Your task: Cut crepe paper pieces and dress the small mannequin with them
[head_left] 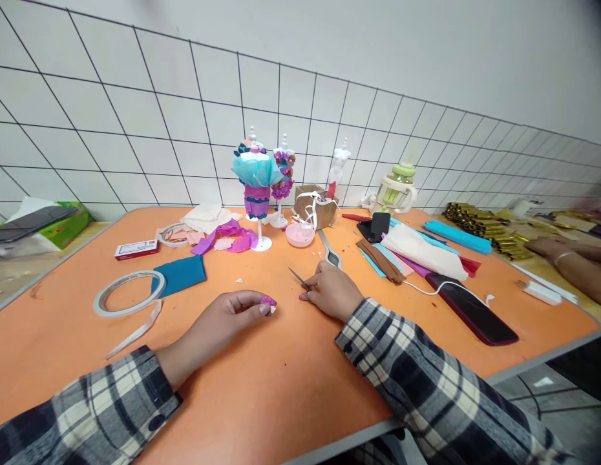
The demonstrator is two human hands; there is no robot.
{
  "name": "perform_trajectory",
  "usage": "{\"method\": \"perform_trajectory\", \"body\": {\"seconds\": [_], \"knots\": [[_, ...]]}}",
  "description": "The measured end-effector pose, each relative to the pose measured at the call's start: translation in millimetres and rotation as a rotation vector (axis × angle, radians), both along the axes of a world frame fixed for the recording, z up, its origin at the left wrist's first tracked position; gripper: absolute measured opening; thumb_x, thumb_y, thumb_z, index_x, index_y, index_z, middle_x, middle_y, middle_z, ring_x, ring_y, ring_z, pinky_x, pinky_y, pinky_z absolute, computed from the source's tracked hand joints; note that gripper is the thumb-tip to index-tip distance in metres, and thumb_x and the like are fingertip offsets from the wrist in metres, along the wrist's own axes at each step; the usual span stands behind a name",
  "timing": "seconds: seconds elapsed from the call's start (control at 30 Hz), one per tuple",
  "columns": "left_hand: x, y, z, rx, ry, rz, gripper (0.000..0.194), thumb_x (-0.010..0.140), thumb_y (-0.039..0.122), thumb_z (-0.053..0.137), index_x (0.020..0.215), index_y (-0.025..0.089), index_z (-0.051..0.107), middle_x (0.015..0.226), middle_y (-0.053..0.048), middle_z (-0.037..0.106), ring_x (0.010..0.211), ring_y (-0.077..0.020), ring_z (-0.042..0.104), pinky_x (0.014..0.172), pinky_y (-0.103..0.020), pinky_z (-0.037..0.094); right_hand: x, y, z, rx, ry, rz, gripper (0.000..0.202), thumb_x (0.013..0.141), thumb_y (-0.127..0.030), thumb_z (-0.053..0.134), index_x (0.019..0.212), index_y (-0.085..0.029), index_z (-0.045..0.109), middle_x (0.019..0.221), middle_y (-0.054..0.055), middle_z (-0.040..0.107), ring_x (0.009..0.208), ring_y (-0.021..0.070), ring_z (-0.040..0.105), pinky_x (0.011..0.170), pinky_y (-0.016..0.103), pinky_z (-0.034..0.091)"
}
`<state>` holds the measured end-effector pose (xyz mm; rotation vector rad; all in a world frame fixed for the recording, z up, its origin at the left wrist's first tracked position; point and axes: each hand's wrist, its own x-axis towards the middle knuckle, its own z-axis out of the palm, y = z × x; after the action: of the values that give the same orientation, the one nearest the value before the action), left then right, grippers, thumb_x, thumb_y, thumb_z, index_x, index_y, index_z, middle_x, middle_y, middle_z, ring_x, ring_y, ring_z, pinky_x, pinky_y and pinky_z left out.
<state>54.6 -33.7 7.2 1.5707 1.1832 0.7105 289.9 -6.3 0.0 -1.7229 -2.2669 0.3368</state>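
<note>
The left hand (240, 311) has its grip pinched narrow around a small, crinkled magenta piece (268, 301) with a pale tip, above the orange, smooth tabletop (262, 387). The right hand (333, 290) has its grip closed on a slim, pointed metal tool (298, 278), tip toward ten o'clock. From the left hand, a flat ring of tape (101, 302) lies at nine o'clock, partly over a matte blue square (184, 274); a mannequin (256, 194) with a ruffled turquoise top stands near twelve, and a round pink bowl (300, 236) sits at one. A glossy phone (472, 310) lies at three from the right hand.
</note>
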Motion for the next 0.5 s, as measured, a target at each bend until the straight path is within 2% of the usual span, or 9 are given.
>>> {"method": "perform_trajectory", "body": {"seconds": [0.07,0.17,0.23,0.3,0.37,0.43,0.5], "knots": [[0,0,1.0,-0.001,-0.021,0.022,0.032,0.071,0.050,0.071,0.087,0.022,0.075,0.096,-0.004,0.077,0.094,-0.0253,0.067,0.086,-0.033,0.049,1,3,-4.1,-0.098,0.070,-0.039,0.033,0.076,-0.036,0.071,0.107,-0.025,0.070,0.082,0.003,0.062,0.078,0.0181,0.057,0.066,0.028,0.038],[-1,-1,1.1,-0.013,-0.034,0.022,0.033,0.071,0.051,0.071,0.085,0.022,0.075,0.095,-0.005,0.077,0.093,-0.0253,0.067,0.085,-0.033,0.049,5,7,-9.6,-0.237,0.229,-0.089,0.050,0.068,-0.032,0.077,0.114,-0.024,0.061,0.074,-0.002,0.063,0.066,0.0146,0.056,0.059,0.025,0.036],[-2,0,0.7,-0.022,-0.035,0.016,0.033,0.071,0.052,0.070,0.084,0.022,0.075,0.094,-0.005,0.076,0.092,-0.0248,0.067,0.085,-0.033,0.049,7,8,-11.1,-0.336,0.339,-0.092,0.053,0.068,-0.033,0.077,0.116,-0.022,0.056,0.070,-0.003,0.062,0.060,0.0129,0.055,0.055,0.024,0.036],[-2,0,0.2,-0.022,-0.039,0.016,0.033,0.071,0.051,0.070,0.084,0.021,0.074,0.093,-0.004,0.076,0.092,-0.0243,0.067,0.086,-0.033,0.048,8,8,-11.0,-0.382,0.419,-0.080,0.047,0.072,-0.035,0.073,0.113,-0.021,0.056,0.068,-0.003,0.063,0.057,0.0120,0.054,0.054,0.023,0.036],[-3,1,-0.4,-0.014,-0.050,0.016,0.032,0.072,0.050,0.070,0.085,0.021,0.074,0.094,-0.004,0.076,0.092,-0.0240,0.066,0.087,-0.033,0.048,5,8,-9.8,-0.294,0.429,-0.067,0.030,0.076,-0.032,0.068,0.103,-0.020,0.061,0.070,-0.002,0.064,0.061,0.0123,0.055,0.057,0.024,0.037],[-4,2,-1.1,-0.003,-0.061,0.016,0.031,0.073,0.049,0.069,0.086,0.021,0.074,0.096,-0.005,0.076,0.093,-0.0240,0.066,0.088,-0.033,0.048,-1,5,-7.8,-0.105,0.412,-0.022,0.016,0.079,-0.025,0.063,0.094,-0.020,0.066,0.076,0.000,0.065,0.069,0.0124,0.056,0.063,0.024,0.039],[-4,2,-1.6,0.008,-0.062,0.012,0.032,0.073,0.049,0.069,0.087,0.020,0.074,0.096,-0.006,0.075,0.093,-0.0244,0.066,0.088,-0.034,0.048,-8,0,-4.9,0.047,0.424,0.054,0.017,0.080,-0.017,0.057,0.091,-0.020,0.069,0.081,0.000,0.065,0.072,0.0120,0.056,0.066,0.024,0.040]]}}
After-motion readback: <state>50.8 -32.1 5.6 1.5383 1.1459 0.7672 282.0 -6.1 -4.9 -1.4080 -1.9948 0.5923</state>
